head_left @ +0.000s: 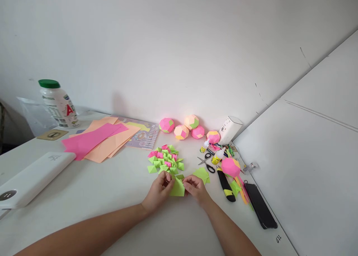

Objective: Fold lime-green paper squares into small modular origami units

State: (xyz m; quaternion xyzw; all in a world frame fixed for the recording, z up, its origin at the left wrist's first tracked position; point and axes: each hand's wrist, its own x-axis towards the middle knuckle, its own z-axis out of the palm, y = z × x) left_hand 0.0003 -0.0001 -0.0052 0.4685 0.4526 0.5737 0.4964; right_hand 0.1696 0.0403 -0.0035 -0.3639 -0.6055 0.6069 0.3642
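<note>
Between my two hands is a green paper square (pixel 178 189), its upper edge partly folded over. My left hand (pixel 161 188) pinches its left side, and my right hand (pixel 195 189) pinches the right side. Just beyond lies a pile of small folded paper pieces (pixel 166 160) in green and pink. A few flat green paper sheets (pixel 201 174) rest beside my right hand. The fingertips hide part of the fold.
Scissors (pixel 208 163), glue bottles (pixel 218 156), a utility knife (pixel 227 185) and a phone (pixel 260 204) lie to the right. Faceted paper balls (pixel 181 132) sit along the wall. Leftward are pink paper strips (pixel 93 138), a power bank (pixel 36 179) and a white bottle (pixel 60 105).
</note>
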